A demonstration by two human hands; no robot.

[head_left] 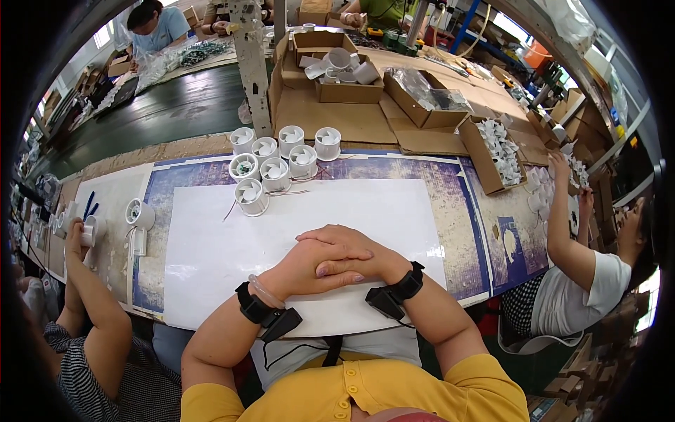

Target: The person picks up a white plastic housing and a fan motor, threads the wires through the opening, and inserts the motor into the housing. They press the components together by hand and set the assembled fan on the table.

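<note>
My left hand [302, 266] and my right hand [369, 254] rest one across the other on a white sheet [211, 246] at the table's near side. Their fingers lie extended over each other, and neither hand holds any object. A black strap with a small black box sits on each wrist; a clear ring is also round the left one. Beyond my hands stand several white round fan housings [252, 196] with blades inside, thin wires trailing from some. One of them, the housing at the left of the group [243, 167], shows a green circuit board.
At left, a co-worker's hands hold a white part [87, 235] near another housing [140, 214]. Open cardboard boxes [349, 93] with white parts stand at the back. A box of white fan blades [500, 158] lies at right, near another co-worker's raised arms. A post [251, 67] rises behind.
</note>
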